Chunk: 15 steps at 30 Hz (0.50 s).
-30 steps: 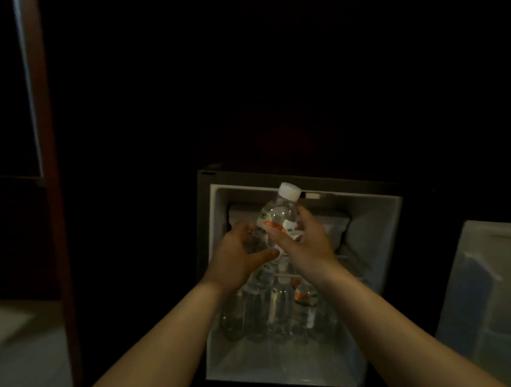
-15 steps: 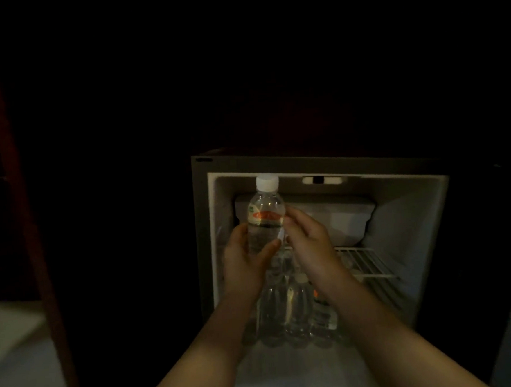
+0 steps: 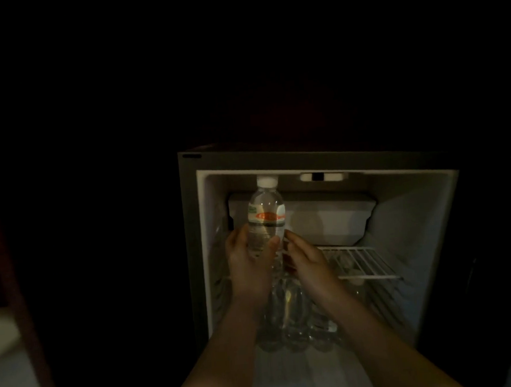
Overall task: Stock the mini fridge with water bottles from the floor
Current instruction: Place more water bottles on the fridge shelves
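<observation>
A clear water bottle (image 3: 266, 210) with a white cap and an orange label stands upright in the open mouth of the mini fridge (image 3: 336, 157), near its upper left. My left hand (image 3: 248, 266) wraps the bottle's lower half. My right hand (image 3: 307, 262) sits beside it, fingertips against the bottle's lower right side. Several more clear bottles (image 3: 290, 321) stand packed on the fridge floor, partly hidden behind my wrists.
A white wire shelf (image 3: 362, 261) spans the right half of the fridge, under a white freezer box (image 3: 319, 219). A dark wooden post (image 3: 20, 300) rises at the left, with pale floor (image 3: 7, 377) beside it. The surroundings are very dark.
The bottle went from tilted to upright and moved deeper towards the fridge's upper left. My view shifted closer, so the open door at the right slid almost out of frame.
</observation>
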Motion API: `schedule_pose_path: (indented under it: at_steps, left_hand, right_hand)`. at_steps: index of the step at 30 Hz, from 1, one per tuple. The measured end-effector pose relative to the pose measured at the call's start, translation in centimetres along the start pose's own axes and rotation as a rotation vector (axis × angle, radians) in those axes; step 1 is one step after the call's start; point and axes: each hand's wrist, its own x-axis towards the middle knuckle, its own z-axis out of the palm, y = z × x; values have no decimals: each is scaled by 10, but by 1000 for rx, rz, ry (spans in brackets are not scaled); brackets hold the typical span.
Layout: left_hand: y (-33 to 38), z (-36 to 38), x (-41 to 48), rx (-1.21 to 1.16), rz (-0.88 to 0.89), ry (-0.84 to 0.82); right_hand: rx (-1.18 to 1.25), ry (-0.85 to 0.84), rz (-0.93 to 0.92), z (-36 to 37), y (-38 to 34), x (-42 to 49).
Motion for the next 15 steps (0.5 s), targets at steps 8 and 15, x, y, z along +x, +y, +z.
schedule_pose_path:
  at_steps: [8,15]
  left_hand:
    - [3,-8,6,-130,-79,-71]
    - [-5,-20,4,-111,-172,-6]
  right_hand:
    - [-125,-26,-122,6,14,4]
    - [-143,126,-168,25,22,13]
